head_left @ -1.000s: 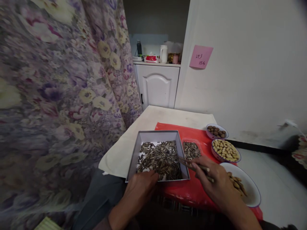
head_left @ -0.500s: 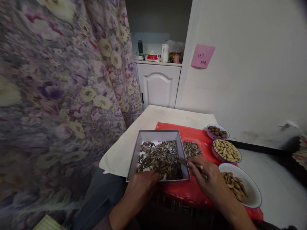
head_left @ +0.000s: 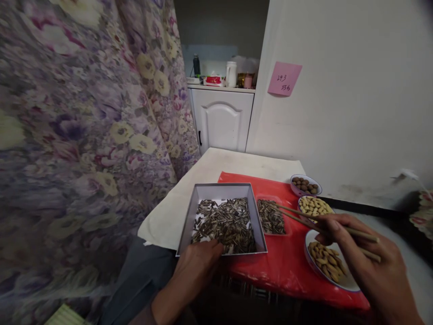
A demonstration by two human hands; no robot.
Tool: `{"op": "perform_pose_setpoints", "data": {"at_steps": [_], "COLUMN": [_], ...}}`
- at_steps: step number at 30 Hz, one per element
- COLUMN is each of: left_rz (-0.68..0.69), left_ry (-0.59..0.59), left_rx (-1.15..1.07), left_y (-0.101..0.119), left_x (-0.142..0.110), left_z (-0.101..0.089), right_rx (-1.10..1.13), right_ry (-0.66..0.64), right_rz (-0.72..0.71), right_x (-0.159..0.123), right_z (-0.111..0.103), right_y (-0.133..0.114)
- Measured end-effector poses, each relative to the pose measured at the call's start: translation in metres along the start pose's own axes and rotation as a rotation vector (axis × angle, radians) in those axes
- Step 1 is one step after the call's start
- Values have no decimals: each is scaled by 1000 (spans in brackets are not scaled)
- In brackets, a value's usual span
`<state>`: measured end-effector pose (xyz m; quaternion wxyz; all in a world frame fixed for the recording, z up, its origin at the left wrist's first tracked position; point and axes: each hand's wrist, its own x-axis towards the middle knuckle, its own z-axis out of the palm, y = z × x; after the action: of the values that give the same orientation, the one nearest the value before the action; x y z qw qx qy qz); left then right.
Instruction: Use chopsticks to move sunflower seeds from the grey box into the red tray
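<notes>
So, right hand (head_left: 368,262) gripped chopsticks (head_left: 297,211) at sunflower seeds (head_left: 272,220). Left hand (head_left: 200,258) curled at box (head_left: 188,221), hold unclear; light pinching seemed best.

Pale-topped table (head_left: 169,216), red sheet (head_left: 284,266), shallow box (head_left: 188,221), seed tray (head_left: 277,234), three bowls (head_left: 349,281)

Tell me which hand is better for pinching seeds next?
Probably the right hand: it holds chopsticks, tips over seeds in the small tray. The left hand is at the near edge of the box.
</notes>
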<state>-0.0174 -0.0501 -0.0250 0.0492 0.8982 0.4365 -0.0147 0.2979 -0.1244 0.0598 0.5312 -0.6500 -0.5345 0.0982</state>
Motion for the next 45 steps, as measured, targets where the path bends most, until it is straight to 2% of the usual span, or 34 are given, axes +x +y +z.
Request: {"op": "perform_pose_setpoints", "data": {"at_steps": [3, 6, 11, 16, 21, 28, 33, 37, 41, 45], "left_rz": [2, -10, -8, -10, -29, -10, -1, -6, -11, -14], "left_ry": [3, -8, -21, -42, -70, -37, -11, -30, -57, -58], "left_rx": [-4, 4, -3, 8, 26, 34, 24, 23, 25, 22], "left_y": [0, 1, 2, 3, 4, 2, 1, 2, 4, 5], "left_x": [0, 0, -1, 0, 1, 0, 0, 0, 0, 0], "left_z": [-1, -3, -7, -8, -9, -6, -4, -7, -12, -12], "right_rx": [23, 53, 68, 45, 61, 32, 59, 67, 102, 112], "right_ry": [14, -46, -262, -431, -457, -490, -476, -427, -332, -139], "right_rz": [53, 8, -121, -169, -150, -146, -152, -141, -66, -2], "right_x": [3, 2, -5, -7, -6, -6, -6, -3, -1, 0], "right_z": [-2, 5, 36, 68, 77, 80, 80, 71, 50, 22], "right_y": [7, 5, -5, 2, 7, 6, 6, 3, -2, -2]}}
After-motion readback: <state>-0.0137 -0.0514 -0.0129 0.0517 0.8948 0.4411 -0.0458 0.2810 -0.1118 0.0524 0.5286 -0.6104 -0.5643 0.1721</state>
